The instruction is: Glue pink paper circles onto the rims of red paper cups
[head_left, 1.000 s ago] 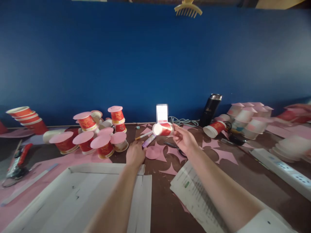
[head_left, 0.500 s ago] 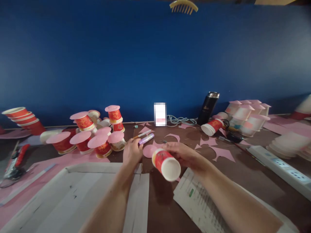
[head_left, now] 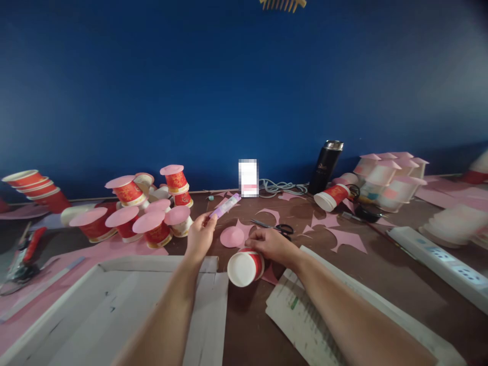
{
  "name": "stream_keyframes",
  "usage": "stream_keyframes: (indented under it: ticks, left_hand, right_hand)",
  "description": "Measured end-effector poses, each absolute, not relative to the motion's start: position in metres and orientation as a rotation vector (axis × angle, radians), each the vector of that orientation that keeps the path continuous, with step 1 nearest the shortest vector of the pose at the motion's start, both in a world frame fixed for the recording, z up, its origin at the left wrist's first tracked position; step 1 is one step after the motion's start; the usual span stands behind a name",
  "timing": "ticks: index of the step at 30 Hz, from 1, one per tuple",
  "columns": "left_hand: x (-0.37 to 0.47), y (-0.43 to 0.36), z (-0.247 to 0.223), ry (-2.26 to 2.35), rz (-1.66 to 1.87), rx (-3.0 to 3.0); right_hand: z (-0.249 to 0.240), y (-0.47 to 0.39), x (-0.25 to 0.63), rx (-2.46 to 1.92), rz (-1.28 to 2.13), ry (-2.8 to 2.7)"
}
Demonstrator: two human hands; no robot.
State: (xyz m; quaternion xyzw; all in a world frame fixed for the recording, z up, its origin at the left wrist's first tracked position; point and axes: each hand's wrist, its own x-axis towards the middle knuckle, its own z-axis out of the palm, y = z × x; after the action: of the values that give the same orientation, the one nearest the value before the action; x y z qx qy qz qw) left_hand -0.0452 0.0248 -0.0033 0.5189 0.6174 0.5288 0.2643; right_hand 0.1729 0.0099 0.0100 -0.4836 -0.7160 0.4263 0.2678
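Observation:
A purple tube [head_left: 225, 206] is pinched in my left hand [head_left: 201, 234], slanting up to the right above the brown table. My right hand [head_left: 270, 245] has its fingers closed on the upper side of a red paper cup [head_left: 257, 264], which lies tilted with its white open mouth toward me. Just beyond the cup, between my hands, a pink paper disc [head_left: 232, 237] lies on the table. Black-handled scissors [head_left: 285, 230] rest past my right hand among pink paper scraps [head_left: 326, 220].
Red cups topped with pink discs [head_left: 150, 222] crowd the left, near a white tray [head_left: 160, 262]. A black flask [head_left: 326, 168], a lying cup [head_left: 332, 197], pale cups with pink tops [head_left: 381, 175] and a power strip [head_left: 438, 259] occupy the right. Papers [head_left: 301, 305] lie beneath my right forearm.
My left hand has raised the purple tube off the table. The cup has moved left with my right hand and turned its mouth leftward. The scissors now show more fully.

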Motion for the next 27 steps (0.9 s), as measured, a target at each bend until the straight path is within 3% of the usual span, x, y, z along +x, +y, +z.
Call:
stream_keyframes:
  ticks: [9, 17, 27]
  left_hand:
    - [-0.032, 0.017, 0.004, 1.135, 1.512, 1.08]
    - [-0.013, -0.008, 0.027, 1.043, 1.404, 1.473]
    - [0.002, -0.031, 0.042, 1.093, 1.558, 2.122]
  right_hand:
    - [0.021, 0.014, 0.177, -1.166, 1.087, -1.524]
    - [0.04, -0.006, 0.172, -0.929, 1.096, -1.469]
    - [0.053, -0.018, 0.17, -0.664, 1.273, -1.319]
